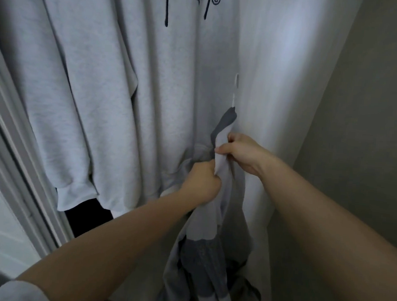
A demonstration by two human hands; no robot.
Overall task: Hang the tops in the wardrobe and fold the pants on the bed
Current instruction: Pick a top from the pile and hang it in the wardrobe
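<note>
1. We grip a white-and-grey top (213,250) in the lower centre of the frame; it hangs bunched below our hands.
2. Our left hand (202,182) has its fingers curled tight round a gathered fold of the top.
3. Our right hand (241,152), just above and to the right, pinches the top's upper edge between thumb and fingers.
4. A pale grey sweatshirt (104,88) with dark lettering hangs across the upper left, its hem touching our left hand.
5. A white garment (276,85) hangs beside it at centre right.
6. The wardrobe frame (19,164) edges the left; a plain wall (366,136) closes the right.
</note>
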